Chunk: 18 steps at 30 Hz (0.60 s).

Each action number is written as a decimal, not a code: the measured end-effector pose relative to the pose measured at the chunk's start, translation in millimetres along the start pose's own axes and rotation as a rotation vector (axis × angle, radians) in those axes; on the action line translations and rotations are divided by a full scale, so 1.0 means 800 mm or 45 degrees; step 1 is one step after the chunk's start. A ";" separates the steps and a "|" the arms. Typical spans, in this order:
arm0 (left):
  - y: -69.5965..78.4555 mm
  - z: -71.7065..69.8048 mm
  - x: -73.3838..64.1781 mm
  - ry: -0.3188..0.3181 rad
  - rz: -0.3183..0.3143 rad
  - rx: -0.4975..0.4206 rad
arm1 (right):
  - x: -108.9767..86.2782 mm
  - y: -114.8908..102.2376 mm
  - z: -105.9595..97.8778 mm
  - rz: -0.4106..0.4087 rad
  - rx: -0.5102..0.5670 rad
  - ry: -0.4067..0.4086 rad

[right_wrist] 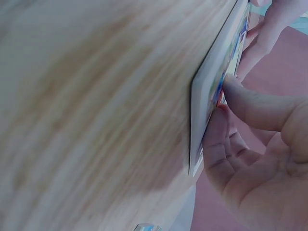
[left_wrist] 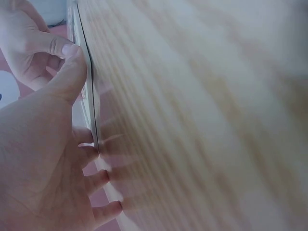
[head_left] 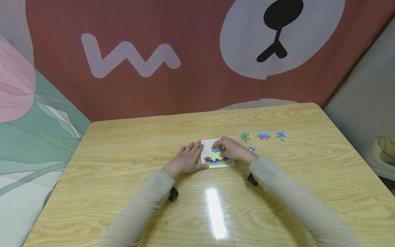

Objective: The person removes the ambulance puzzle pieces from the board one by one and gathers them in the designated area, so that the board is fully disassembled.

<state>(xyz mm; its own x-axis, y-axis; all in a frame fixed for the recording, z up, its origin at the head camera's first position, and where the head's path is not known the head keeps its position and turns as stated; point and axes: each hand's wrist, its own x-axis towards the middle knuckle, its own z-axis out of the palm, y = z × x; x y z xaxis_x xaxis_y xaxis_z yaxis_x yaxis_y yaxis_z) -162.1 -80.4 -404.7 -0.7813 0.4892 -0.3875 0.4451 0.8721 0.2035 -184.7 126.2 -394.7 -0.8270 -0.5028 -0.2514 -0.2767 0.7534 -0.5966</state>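
A small jigsaw puzzle board with a white frame lies on the wooden table; its picture shows a yellow vehicle with blue wheels. Along the board's left edge rests my left hand, fingers straight and spread, thumb at the lower left corner. Over the upper right part of the board is my right hand, thumb and fingers curled down onto the picture. In the right wrist view the thumb and fingertips pinch at a blue and red puzzle piece lying at board level, partly hidden by them.
Several loose puzzle pieces lie right of the board: a green and blue one, a blue and pink one, a blue and orange one, and another beside the right wrist. A printed cloth hangs behind the table.
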 end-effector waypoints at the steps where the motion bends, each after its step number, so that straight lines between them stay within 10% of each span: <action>1: 0.000 0.000 0.000 0.002 0.000 0.001 | 0.000 0.000 0.000 -0.003 -0.003 0.002; 18: -0.002 0.002 0.001 0.009 0.002 -0.008 | -0.001 -0.001 0.001 -0.032 -0.034 0.015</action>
<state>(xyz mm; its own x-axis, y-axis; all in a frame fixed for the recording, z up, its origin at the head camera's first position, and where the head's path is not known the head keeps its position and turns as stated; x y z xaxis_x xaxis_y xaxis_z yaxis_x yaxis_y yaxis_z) -162.6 -81.1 -406.7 -0.7837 0.4907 -0.3807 0.4438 0.8713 0.2096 -183.4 125.4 -394.5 -0.8254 -0.5167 -0.2274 -0.3102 0.7517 -0.5821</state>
